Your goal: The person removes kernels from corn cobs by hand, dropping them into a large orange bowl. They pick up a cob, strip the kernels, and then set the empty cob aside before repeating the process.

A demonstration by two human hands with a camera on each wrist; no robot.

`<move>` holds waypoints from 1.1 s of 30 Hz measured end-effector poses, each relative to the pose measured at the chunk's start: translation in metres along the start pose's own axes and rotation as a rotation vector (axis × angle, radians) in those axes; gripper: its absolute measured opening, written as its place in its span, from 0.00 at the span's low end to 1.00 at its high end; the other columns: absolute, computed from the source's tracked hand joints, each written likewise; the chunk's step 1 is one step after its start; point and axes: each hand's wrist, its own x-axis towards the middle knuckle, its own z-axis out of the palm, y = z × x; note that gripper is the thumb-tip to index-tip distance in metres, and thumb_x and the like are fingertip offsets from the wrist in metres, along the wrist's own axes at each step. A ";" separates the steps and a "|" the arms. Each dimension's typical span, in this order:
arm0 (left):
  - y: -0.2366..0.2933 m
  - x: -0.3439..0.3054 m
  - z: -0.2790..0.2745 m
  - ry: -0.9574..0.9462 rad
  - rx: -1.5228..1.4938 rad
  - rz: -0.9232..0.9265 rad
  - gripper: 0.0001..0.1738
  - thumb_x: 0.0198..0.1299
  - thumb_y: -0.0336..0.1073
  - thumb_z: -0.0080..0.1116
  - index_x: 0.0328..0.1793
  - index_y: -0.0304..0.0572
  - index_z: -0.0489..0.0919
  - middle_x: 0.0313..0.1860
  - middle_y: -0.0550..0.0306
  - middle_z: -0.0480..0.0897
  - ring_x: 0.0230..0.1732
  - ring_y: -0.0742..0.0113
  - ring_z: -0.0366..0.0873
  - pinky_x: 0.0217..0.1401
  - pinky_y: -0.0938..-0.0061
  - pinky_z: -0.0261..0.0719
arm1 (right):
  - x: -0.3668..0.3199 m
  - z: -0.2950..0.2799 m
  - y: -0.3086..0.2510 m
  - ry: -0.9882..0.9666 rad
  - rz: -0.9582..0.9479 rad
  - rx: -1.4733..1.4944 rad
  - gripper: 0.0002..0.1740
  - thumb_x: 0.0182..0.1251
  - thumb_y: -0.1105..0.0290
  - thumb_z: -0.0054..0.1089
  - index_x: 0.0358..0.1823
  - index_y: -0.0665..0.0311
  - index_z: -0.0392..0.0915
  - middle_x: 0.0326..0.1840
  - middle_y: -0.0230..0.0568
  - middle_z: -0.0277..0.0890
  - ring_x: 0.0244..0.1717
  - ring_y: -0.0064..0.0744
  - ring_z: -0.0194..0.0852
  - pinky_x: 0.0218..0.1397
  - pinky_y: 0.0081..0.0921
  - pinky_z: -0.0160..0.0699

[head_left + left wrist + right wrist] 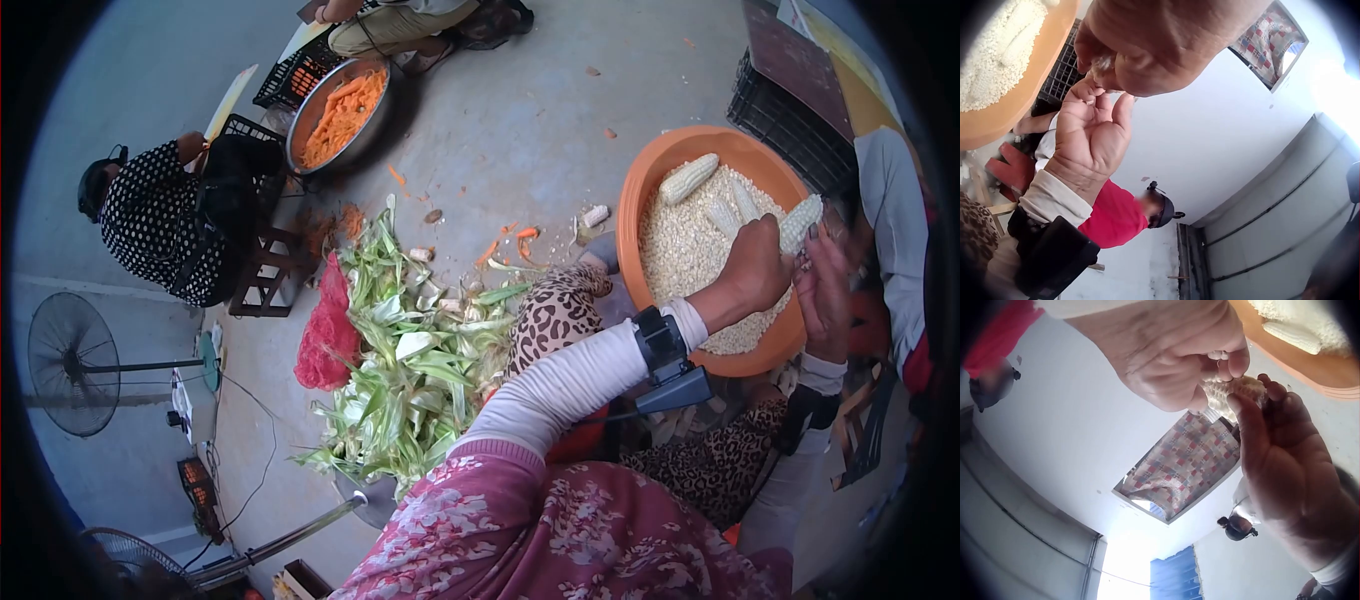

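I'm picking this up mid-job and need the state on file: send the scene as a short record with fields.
Held: corn cob, partly bared of kernels
Left hand: grips the cob
Right hand: pinches the same cob
Orange tub: loose kernels, with whole cobs on top
Floor: pile of green husks beside a red mesh bag
Metal bowl: carrot pieces
Others: person in a dotted top near the bowl
Unclear: how many kernels the fingers hold
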 end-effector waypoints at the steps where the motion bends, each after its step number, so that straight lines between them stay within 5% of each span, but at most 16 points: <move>1: 0.000 0.000 0.001 0.006 -0.014 0.004 0.17 0.48 0.30 0.61 0.36 0.19 0.72 0.34 0.26 0.77 0.41 0.36 0.78 0.45 0.58 0.76 | -0.002 0.006 -0.002 -0.007 0.000 -0.057 0.16 0.69 0.69 0.49 0.54 0.69 0.68 0.41 0.32 0.73 0.34 0.15 0.69 0.41 0.14 0.71; 14: 0.001 0.002 0.000 -0.030 0.022 -0.030 0.20 0.48 0.38 0.64 0.30 0.21 0.73 0.26 0.32 0.78 0.33 0.43 0.81 0.37 0.62 0.77 | 0.003 -0.009 0.006 -0.034 0.012 -0.111 0.13 0.69 0.66 0.49 0.49 0.67 0.70 0.38 0.31 0.74 0.31 0.12 0.67 0.31 0.12 0.62; 22: -0.005 0.004 -0.004 -0.076 0.007 0.017 0.12 0.56 0.34 0.62 0.37 0.30 0.77 0.23 0.57 0.78 0.24 0.76 0.73 0.27 0.77 0.70 | -0.003 -0.001 0.000 -0.028 -0.009 -0.023 0.12 0.69 0.69 0.46 0.48 0.69 0.71 0.34 0.29 0.69 0.32 0.15 0.62 0.33 0.14 0.62; 25: 0.000 0.003 -0.007 -0.104 -0.026 -0.050 0.12 0.56 0.34 0.62 0.39 0.32 0.77 0.23 0.61 0.76 0.24 0.77 0.70 0.26 0.79 0.68 | -0.003 0.005 0.001 -0.022 -0.031 -0.019 0.15 0.69 0.61 0.51 0.43 0.69 0.72 0.31 0.29 0.68 0.29 0.14 0.61 0.30 0.14 0.61; 33: 0.003 0.001 -0.007 -0.126 0.091 -0.010 0.11 0.57 0.34 0.62 0.38 0.32 0.76 0.22 0.62 0.74 0.24 0.78 0.68 0.25 0.79 0.67 | -0.005 0.013 -0.001 0.052 -0.069 -0.345 0.18 0.65 0.59 0.58 0.41 0.70 0.74 0.30 0.31 0.73 0.25 0.11 0.62 0.25 0.11 0.59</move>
